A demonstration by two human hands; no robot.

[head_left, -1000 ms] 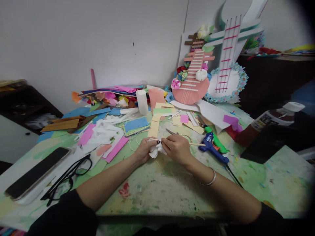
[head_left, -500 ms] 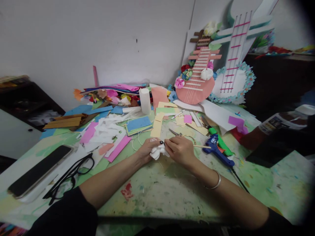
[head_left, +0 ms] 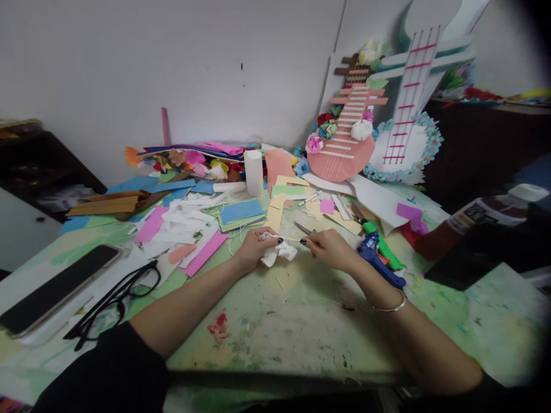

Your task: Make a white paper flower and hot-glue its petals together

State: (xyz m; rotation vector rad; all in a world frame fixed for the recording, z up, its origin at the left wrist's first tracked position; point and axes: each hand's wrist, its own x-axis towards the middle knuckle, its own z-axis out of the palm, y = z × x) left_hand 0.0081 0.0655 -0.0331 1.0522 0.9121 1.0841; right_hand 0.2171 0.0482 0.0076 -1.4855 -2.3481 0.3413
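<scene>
My left hand (head_left: pixel 253 249) is closed around white crumpled paper (head_left: pixel 279 252) with petal-like folds, held just above the table. My right hand (head_left: pixel 329 249) pinches the right end of a thin pale stick (head_left: pixel 293 239). The stick's left end reaches white paper at my left fingers; whether it is wrapped there I cannot tell. Partly covered by my right hand, scissors (head_left: pixel 303 228) lie just behind. Right of that hand are a blue glue gun (head_left: pixel 381 264) and a bright green tool handle (head_left: pixel 390 252).
Paper scraps, blue cards (head_left: pixel 241 211) and a white roll (head_left: pixel 254 175) lie behind my hands. A phone (head_left: pixel 58 289) and glasses (head_left: pixel 116 304) are at left. Decorated paper instruments (head_left: pixel 344 149) lean on the wall. A large bottle (head_left: pixel 482 221) lies at right.
My right hand has drawn away from my left, opening a gap. The stick, which stuck out to the right of my right hand, now spans between both hands.
</scene>
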